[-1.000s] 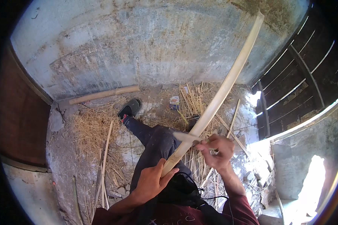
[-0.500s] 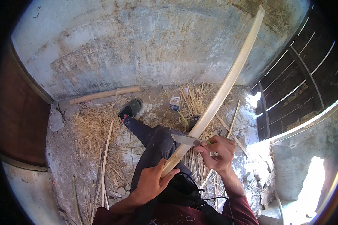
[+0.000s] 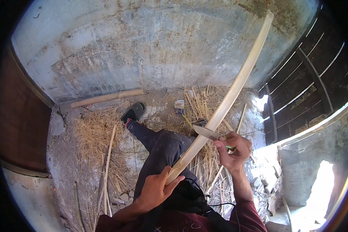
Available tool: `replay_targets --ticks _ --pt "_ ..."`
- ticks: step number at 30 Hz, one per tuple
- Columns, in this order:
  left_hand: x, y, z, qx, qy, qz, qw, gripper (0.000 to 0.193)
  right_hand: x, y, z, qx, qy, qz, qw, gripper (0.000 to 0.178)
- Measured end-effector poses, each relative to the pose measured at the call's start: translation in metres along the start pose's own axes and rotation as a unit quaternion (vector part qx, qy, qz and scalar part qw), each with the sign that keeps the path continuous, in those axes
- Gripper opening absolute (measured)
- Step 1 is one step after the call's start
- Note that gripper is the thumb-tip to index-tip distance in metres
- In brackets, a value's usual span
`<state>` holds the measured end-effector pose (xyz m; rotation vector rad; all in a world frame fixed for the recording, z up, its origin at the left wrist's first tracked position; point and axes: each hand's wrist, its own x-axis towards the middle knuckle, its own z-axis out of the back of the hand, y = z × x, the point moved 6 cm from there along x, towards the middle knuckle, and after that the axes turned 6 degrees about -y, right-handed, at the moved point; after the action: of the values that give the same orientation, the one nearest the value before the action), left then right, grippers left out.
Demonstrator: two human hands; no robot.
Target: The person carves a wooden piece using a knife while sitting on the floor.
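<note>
A long pale bamboo strip (image 3: 232, 91) slants from my lap up to the right, its far end in front of the wall. My left hand (image 3: 155, 189) is closed round its near end, thumb along one edge. In my right hand (image 3: 235, 150) is a knife (image 3: 207, 132) with a green handle, mostly hidden by the fingers. The blade lies across the strip, a little above its lower third, its tip past the left edge. Beneath the strip, my leg in dark trousers (image 3: 164, 145) stretches toward the wall.
Straw-like shavings (image 3: 92, 133) are heaped at left, with split sticks (image 3: 199, 101) piled ahead. A bamboo pole (image 3: 107, 97) lies along the stained wall (image 3: 116, 50). Dark slatted boards (image 3: 305, 85) stand at right, above rubble (image 3: 265, 181). Thin strips (image 3: 110, 166) lie on the left floor.
My right hand and the knife have moved up and to the right along the bamboo strip. My left hand keeps its hold, and the strip's far end has dipped slightly.
</note>
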<state>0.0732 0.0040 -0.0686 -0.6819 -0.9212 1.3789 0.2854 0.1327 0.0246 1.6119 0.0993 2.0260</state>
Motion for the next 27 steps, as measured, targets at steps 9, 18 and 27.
replay_targets --ticks 9,18,27 --pt "0.006 -0.002 0.015 0.018 -0.046 0.006 0.999 0.044 -0.009 0.030 0.006 -0.053 0.137 0.011 0.989 0.025" --pt "0.005 -0.006 0.015 0.000 -0.047 -0.006 0.999 0.042 -0.007 0.047 0.010 -0.079 0.178 0.017 0.981 0.024" --pt "0.006 -0.007 0.016 -0.022 -0.061 -0.016 0.998 0.039 -0.006 0.053 0.015 -0.107 0.180 0.043 0.977 0.026"
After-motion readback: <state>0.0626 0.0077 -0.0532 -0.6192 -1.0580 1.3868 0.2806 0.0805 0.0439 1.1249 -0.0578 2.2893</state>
